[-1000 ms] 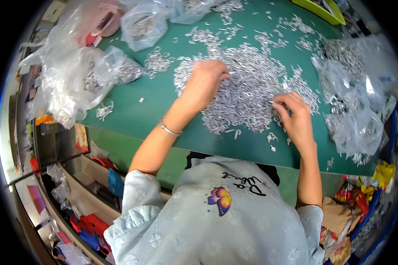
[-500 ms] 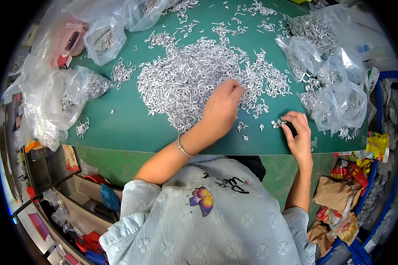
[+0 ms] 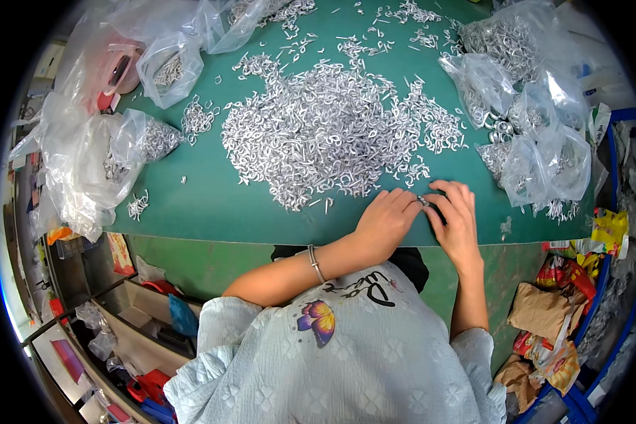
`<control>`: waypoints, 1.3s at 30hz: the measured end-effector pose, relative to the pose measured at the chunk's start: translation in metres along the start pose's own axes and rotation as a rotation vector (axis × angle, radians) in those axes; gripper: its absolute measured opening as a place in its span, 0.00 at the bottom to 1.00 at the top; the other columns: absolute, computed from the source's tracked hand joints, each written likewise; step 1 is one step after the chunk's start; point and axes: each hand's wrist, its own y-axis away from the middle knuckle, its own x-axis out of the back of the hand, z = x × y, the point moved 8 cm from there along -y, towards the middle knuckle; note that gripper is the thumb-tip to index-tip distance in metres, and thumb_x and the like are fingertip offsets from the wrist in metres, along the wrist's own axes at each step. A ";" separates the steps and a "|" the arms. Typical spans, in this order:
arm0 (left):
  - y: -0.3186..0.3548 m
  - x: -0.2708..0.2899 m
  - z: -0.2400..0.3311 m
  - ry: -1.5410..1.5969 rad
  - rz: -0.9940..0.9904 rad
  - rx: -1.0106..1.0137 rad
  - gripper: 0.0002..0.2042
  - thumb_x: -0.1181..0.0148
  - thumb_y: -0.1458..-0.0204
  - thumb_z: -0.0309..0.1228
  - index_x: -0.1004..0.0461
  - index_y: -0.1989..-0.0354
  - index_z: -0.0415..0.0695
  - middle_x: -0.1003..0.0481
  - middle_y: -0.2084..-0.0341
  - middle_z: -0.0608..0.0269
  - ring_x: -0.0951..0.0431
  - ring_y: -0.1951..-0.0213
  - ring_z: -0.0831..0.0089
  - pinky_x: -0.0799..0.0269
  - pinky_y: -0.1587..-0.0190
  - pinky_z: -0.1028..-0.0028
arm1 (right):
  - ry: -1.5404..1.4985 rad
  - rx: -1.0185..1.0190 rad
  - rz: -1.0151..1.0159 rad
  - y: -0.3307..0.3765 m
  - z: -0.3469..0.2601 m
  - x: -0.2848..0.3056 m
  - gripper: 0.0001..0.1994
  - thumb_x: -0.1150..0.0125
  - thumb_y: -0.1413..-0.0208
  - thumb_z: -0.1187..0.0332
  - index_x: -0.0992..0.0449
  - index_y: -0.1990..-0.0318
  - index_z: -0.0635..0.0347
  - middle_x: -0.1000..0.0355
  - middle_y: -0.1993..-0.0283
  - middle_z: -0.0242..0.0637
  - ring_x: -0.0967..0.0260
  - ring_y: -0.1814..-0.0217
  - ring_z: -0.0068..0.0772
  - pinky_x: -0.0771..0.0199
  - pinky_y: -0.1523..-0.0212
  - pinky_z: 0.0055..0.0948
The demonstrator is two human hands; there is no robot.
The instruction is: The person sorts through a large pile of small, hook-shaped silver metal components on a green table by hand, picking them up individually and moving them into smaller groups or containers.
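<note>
My left hand [image 3: 387, 222] and my right hand [image 3: 457, 220] meet near the front edge of the green table [image 3: 205, 205]. Between their fingertips is a small silver metal piece [image 3: 422, 201], gripped from both sides; its exact shape is too small to make out. The left fingers are bent and pressed together. On the right, thumb and forefinger close on the piece while the other fingers curve above it. Beyond them spreads a large heap of small silver metal links and hooks [image 3: 318, 127]. My hands cover the patch of table where several loose fittings lay.
Clear plastic bags of metal parts stand at the left [image 3: 92, 169] and right [image 3: 544, 159]. A pink container [image 3: 124, 71] sits at the far left. Small part clusters [image 3: 199, 116] lie beside the heap. Below the table are a drawer unit [image 3: 131, 311] and brown paper packages [image 3: 540, 311].
My left hand has left the heap and come toward me, down to my right hand. My right hand has shifted slightly left, and the fingertips now meet at a small metal piece.
</note>
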 end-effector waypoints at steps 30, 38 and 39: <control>-0.012 0.016 0.009 -0.028 0.201 -0.063 0.15 0.43 0.55 0.21 0.30 0.56 0.36 0.30 0.57 0.50 0.29 0.53 0.54 0.31 0.52 0.62 | 0.007 -0.117 0.249 0.004 0.019 0.024 0.07 0.40 0.50 0.81 0.24 0.63 0.64 0.27 0.59 0.41 0.31 0.54 0.43 0.36 0.50 0.36; 0.038 0.191 -0.104 -0.544 0.588 0.277 0.15 0.43 0.50 0.20 0.27 0.52 0.39 0.28 0.52 0.50 0.30 0.47 0.52 0.36 0.46 0.59 | -0.301 0.303 -0.095 -0.130 -0.105 -0.048 0.18 0.37 0.49 0.71 0.27 0.49 0.62 0.30 0.45 0.43 0.35 0.42 0.46 0.37 0.43 0.39; 0.042 0.185 -0.125 -0.510 0.528 0.283 0.15 0.43 0.50 0.19 0.28 0.52 0.39 0.28 0.52 0.50 0.30 0.47 0.51 0.35 0.46 0.59 | -0.282 0.347 -0.110 -0.142 -0.113 -0.061 0.20 0.37 0.49 0.70 0.28 0.47 0.61 0.32 0.43 0.43 0.37 0.40 0.46 0.38 0.42 0.40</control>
